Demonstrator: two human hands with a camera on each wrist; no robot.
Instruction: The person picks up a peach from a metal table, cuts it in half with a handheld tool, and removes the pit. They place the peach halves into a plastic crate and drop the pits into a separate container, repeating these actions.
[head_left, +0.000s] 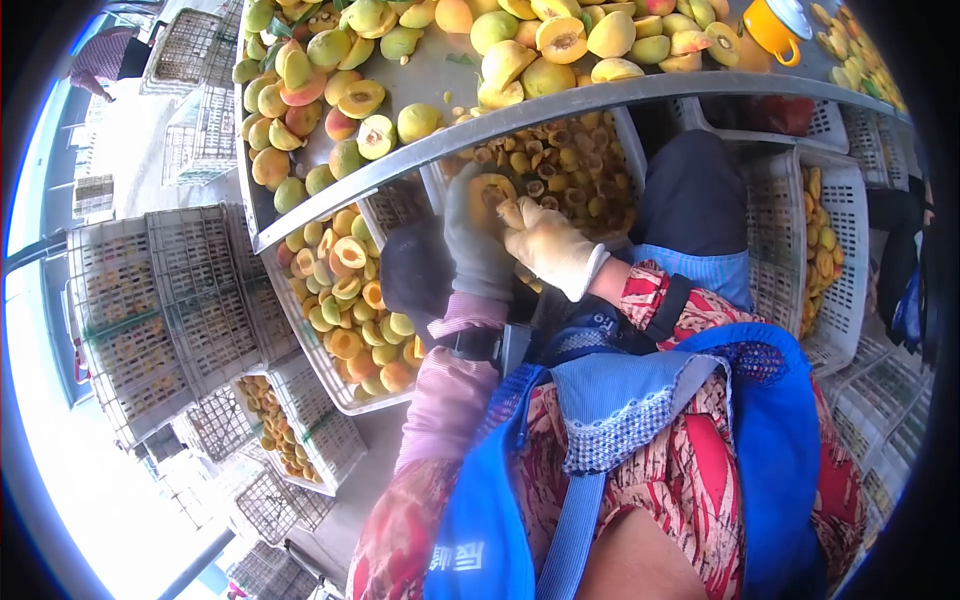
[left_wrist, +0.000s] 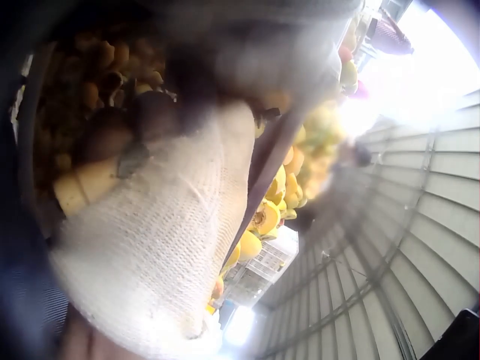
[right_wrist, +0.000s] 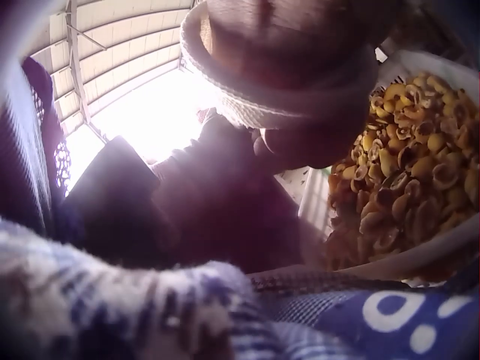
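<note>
In the head view my left hand (head_left: 478,240), in a grey glove, grips a yellow peach half (head_left: 491,188) with its cut face up. My right hand (head_left: 552,245), in a cream glove, has its fingers bunched right at the edge of that half; I cannot tell whether they hold a tool. The right glove (left_wrist: 161,232) fills much of the left wrist view, near a pale yellow piece (left_wrist: 82,187). Below both hands stands a crate (head_left: 630,140) of pits and fruit scraps (head_left: 540,155), also seen as a heap (right_wrist: 412,150) in the right wrist view.
A metal-rimmed table (head_left: 440,137) holds whole and halved peaches (head_left: 330,50) and a yellow enamel mug (head_left: 775,30). Left of my knees is a crate of peach halves (head_left: 350,300); another crate (head_left: 845,240) stands at the right. Stacked crates (head_left: 160,300) rise at the far left.
</note>
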